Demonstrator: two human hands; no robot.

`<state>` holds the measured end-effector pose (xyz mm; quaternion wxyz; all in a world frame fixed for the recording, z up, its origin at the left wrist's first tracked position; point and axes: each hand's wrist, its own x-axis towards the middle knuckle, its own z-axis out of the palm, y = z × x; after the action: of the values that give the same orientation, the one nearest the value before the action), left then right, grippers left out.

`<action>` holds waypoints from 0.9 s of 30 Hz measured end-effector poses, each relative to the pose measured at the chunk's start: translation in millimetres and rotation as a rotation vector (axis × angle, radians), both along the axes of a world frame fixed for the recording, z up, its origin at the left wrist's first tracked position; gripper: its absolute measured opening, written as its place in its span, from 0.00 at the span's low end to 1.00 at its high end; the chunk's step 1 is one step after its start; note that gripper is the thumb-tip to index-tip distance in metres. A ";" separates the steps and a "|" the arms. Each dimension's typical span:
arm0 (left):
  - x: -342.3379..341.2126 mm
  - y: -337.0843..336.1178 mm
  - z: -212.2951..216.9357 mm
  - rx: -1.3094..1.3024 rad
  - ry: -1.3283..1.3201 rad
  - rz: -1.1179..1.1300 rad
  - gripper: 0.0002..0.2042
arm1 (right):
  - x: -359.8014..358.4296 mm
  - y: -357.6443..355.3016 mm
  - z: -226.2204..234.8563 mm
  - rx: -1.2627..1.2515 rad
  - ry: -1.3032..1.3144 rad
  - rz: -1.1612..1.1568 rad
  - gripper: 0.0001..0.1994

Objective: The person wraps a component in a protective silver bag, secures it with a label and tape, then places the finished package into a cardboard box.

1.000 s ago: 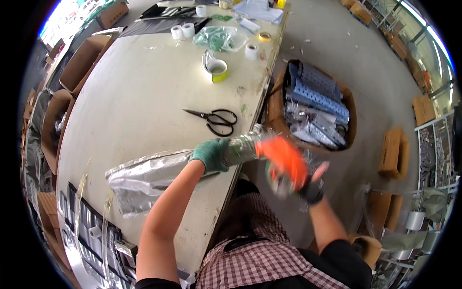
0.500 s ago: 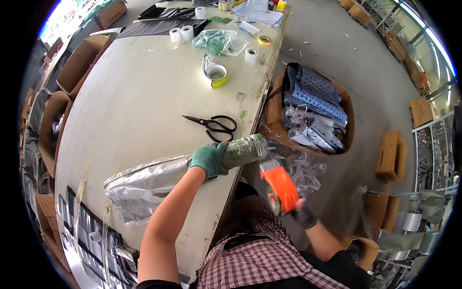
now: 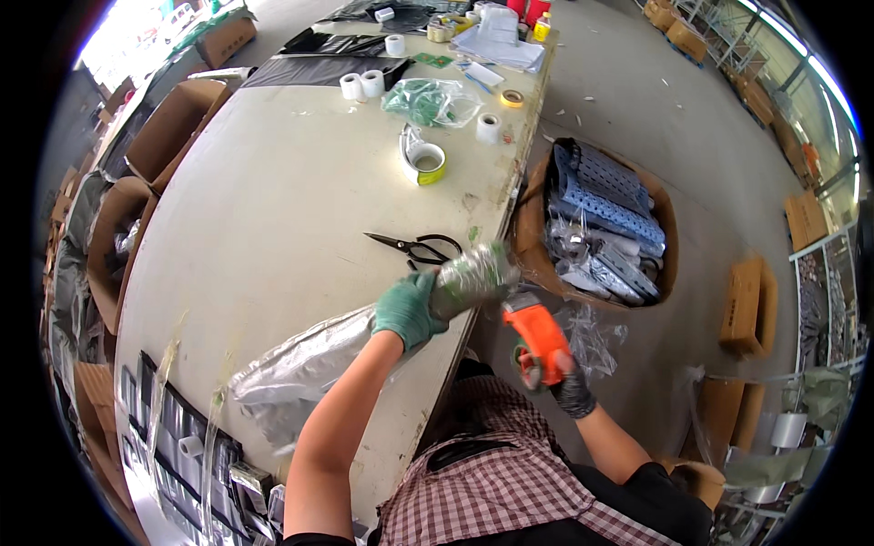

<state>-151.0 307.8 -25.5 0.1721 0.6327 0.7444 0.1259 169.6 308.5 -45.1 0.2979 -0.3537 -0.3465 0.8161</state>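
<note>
A long silver-grey bundle (image 3: 305, 353) lies slantwise over the table's right edge, its far end banded with clear and green tape. My left hand (image 3: 407, 311), in a green glove, is closed around the bundle just behind the taped end. Beyond the edge, my right hand (image 3: 572, 391), in a dark glove with bare fingertips, grips an orange tape dispenser (image 3: 543, 338). The dispenser's head is close to the bundle's end; motion blur hides whether they touch or a strip joins them. Black-handled scissors (image 3: 421, 247) rest on the table just beyond my left hand.
The pale table (image 3: 264, 209) carries a roll of white and yellow tape (image 3: 424, 164), a crumpled plastic bag (image 3: 430, 102) and small white rolls (image 3: 362, 85). Right of it stands a carton (image 3: 530, 246) of blue perforated sheets and wrapped pieces. Loose clear film (image 3: 592, 337) hangs below that carton.
The tape dispenser has moved away from my body, nearer the bundle's end. The bundle has turned slightly, its taped end farther away and its tail nearer. The view has shifted a little.
</note>
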 end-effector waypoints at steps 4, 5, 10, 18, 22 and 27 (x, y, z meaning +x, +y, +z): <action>-64.2 31.9 34.7 0.363 -0.142 0.408 0.37 | -10.1 35.4 20.2 0.093 0.060 -0.051 0.25; -110.3 27.7 18.3 0.513 -0.072 0.577 0.38 | -21.0 55.4 9.8 0.238 -0.111 0.091 0.26; -209.8 -69.8 -18.6 0.059 -0.050 1.233 0.46 | -111.7 137.0 -22.6 1.216 -0.879 0.457 0.25; -25.3 -221.0 -87.8 0.500 -0.194 0.760 0.26 | -237.1 212.9 -32.4 1.982 -1.214 0.657 0.29; -11.6 -273.8 -70.1 0.334 0.317 0.763 0.31 | -238.9 156.1 -34.6 2.245 -0.432 0.538 0.28; -27.9 -237.8 -72.3 0.246 0.463 0.166 0.28 | -284.4 89.6 -82.8 2.477 0.114 1.052 0.32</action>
<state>-178.9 70.0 -97.8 -0.0918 0.5975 0.7925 0.0808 -114.7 398.1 -127.9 0.0869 0.3540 -0.9312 -0.0012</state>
